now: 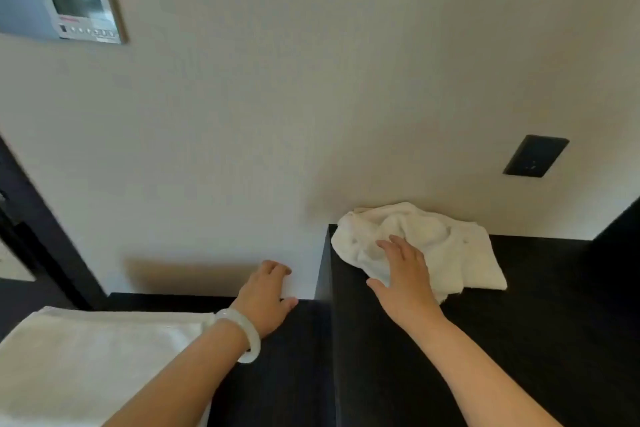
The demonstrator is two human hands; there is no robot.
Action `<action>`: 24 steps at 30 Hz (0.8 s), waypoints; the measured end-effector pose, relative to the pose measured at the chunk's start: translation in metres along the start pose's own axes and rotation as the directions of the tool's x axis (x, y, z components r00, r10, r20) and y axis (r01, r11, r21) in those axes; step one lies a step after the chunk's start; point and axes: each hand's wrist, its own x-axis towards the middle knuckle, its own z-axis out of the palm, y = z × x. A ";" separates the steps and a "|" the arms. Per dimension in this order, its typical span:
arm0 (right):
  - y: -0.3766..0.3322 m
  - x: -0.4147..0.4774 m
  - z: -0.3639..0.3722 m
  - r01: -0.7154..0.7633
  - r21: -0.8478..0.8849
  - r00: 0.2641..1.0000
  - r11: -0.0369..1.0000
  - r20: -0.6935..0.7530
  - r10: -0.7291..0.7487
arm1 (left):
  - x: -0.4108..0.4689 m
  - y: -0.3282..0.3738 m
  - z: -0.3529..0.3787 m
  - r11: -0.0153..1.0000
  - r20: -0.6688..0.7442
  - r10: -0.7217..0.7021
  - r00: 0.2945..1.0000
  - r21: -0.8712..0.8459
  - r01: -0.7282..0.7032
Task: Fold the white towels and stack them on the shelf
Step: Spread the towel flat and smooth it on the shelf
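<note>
A crumpled white towel (446, 246) lies on the top of a tall dark shelf (536, 305), against the wall at its left back corner. My right hand (403, 276) rests on the towel's near left part with fingers spread and straight. A flat folded white towel (86, 357) lies on a lower dark surface at the bottom left. My left hand (266, 295), a pale bangle on its wrist, hovers over the lower dark surface (287, 357) near the wall, fingers loosely curled and holding nothing.
A pale wall fills the background. A wall intercom panel (81, 3) hangs at the upper left and a dark outlet plate (535, 156) at the right. A dark door frame (38, 229) runs down the left side.
</note>
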 end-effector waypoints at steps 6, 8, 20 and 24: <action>0.127 0.032 -0.046 -0.044 -0.143 0.983 0.989 0.172 0.068 | 0.057 0.147 0.053 0.991 -0.125 0.113 0.986 0.092 -0.102; 0.147 0.035 -0.047 -0.041 -0.078 0.965 0.996 0.254 0.060 | 0.072 0.162 0.065 0.991 -0.101 0.049 0.994 0.130 -0.036; 0.175 0.061 -0.115 -0.158 0.674 0.978 0.721 0.004 0.211 | 0.088 0.208 -0.007 0.957 -0.381 -0.107 0.919 -0.291 -0.010; 0.188 0.068 -0.196 -0.071 0.799 0.974 0.597 -0.075 0.215 | 0.078 0.256 -0.065 0.791 -0.518 -0.080 0.851 -0.553 -0.262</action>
